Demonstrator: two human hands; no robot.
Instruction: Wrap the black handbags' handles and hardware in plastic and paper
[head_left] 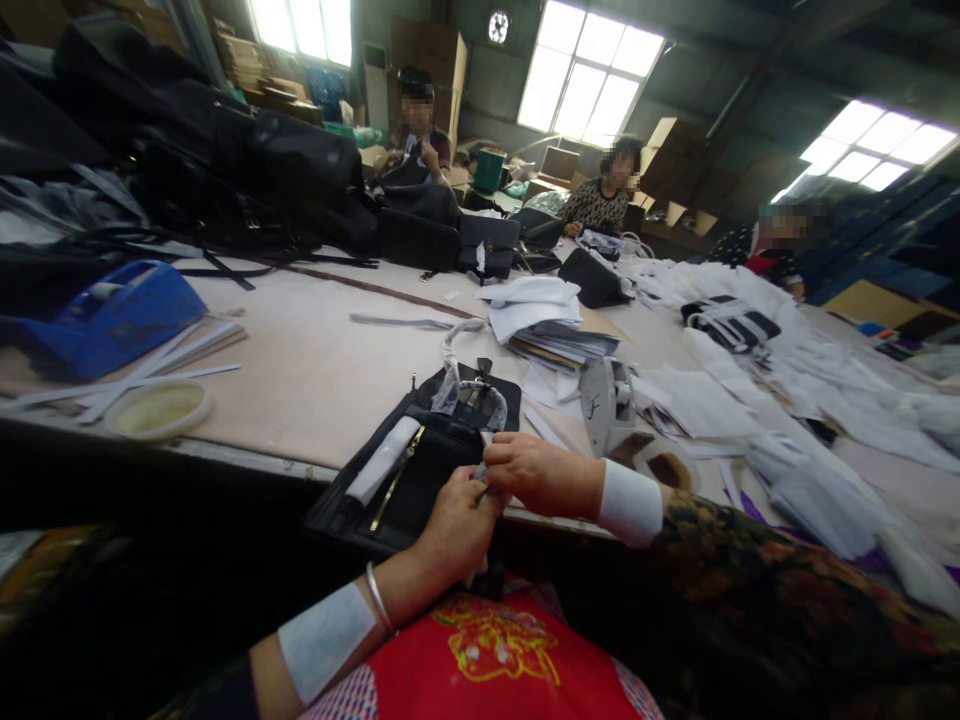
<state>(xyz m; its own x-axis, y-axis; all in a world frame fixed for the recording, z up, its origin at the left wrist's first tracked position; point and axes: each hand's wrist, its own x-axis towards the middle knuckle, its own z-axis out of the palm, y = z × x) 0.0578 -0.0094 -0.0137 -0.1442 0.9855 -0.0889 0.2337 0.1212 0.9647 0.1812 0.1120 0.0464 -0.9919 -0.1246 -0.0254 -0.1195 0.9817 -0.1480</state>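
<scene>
A black handbag (pixel 442 490) with gold zips lies over the table's front edge. Its looped handle (pixel 452 350) is wrapped in clear film, and a white wrapped strip (pixel 386 460) lies along a zip. My left hand (pixel 461 525) is closed at the bag's right side around a narrow piece covered in whitish film, a bit of which shows below the fist. My right hand (pixel 529 472) pinches at the same piece, its fingertips touching the left hand's. The fingers hide most of what is between them.
Stacked white papers (pixel 536 310), a tape dispenser (pixel 604 400) and a tape roll (pixel 667 462) sit to the right. On the left are a blue holder (pixel 112 315), paper strips and a shallow round dish (pixel 159 408). Black bags (pixel 300 170) pile up behind. Several people work across the table.
</scene>
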